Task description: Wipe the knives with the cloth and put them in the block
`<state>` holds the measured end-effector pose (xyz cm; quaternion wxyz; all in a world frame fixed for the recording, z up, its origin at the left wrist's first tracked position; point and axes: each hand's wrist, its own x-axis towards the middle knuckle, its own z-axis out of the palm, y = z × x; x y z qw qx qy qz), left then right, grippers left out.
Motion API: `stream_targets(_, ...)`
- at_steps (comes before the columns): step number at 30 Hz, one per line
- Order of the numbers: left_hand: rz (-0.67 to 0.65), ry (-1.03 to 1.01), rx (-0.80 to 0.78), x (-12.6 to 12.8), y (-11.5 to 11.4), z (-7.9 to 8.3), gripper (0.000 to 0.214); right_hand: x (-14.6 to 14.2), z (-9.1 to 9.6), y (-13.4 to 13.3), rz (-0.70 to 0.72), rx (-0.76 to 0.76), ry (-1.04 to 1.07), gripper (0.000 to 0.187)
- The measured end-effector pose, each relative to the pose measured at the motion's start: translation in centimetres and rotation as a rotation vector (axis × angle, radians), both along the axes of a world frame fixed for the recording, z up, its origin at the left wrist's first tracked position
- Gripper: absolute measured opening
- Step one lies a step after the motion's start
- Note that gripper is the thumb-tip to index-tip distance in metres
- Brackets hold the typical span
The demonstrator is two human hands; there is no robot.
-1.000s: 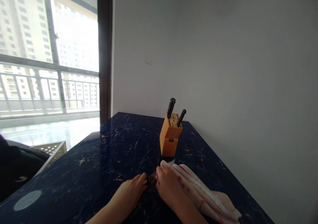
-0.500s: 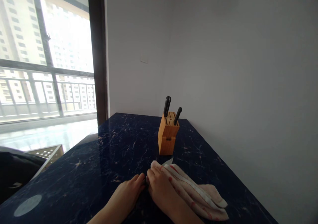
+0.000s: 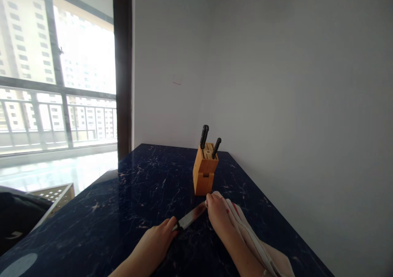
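My left hand is wrapped round the handle of a knife, whose blade points away to the right. At the blade's tip, my right hand is closed on a white cloth with red marks. The cloth trails back beneath my right forearm. Just beyond my hands stands a wooden knife block. Two black-handled knives are in it, a larger one at the left and a smaller one at the right.
The dark blue marbled table runs to a grey wall at the right and back. A pale round patch marks the table's near left. Left of the table are a dark bag-like thing and a window.
My right hand has slid with the cloth along the blade, away from my left hand, to the tip. More of the blade now shows. My left hand stays on the handle.
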<state>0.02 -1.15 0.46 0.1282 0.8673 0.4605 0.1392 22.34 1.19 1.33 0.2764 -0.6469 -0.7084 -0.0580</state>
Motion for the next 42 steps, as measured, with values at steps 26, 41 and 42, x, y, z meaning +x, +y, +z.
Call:
stream_targets(26, -0.023, -0.838, -0.503, -1.0, 1.0, 1.0, 0.043, -1.7, 1.0, -1.9, 0.036, 0.070, -0.126, 0.017)
stream_targets(41, 0.201, -0.127, -0.083, -1.9, 1.4, 0.7, 0.036, 0.7, 0.0, -0.8, 0.013, 0.031, -0.030, 0.017)
stream_targets(42, 0.202, -0.108, -0.067, -1.9, 1.4, 0.6, 0.034, 0.3, 0.1, -0.8, 0.023, 0.046, -0.001, 0.016)
